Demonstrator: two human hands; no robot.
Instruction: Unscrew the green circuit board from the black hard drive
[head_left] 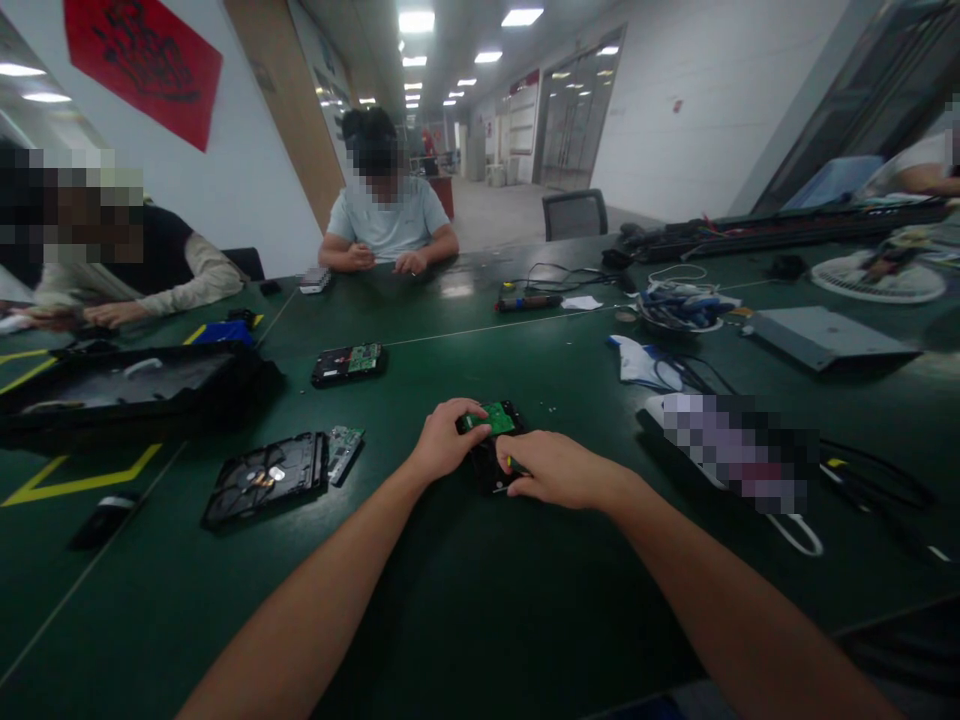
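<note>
In front of me a hard drive with a green circuit board lies on the table. My left hand grips its left side, thumb and fingers at the edge of the board. My right hand is closed over the drive's near right part, around a slim tool with a yellow mark that looks like a screwdriver; most of it is hidden by the fingers. Tiny loose pieces, perhaps screws, are scattered to the right of the drive.
Left of my arms lie another hard drive, a loose circuit board and a third drive. A black tray stands farther left. On the right are a power strip, cables and a grey metal panel. Two people sit opposite.
</note>
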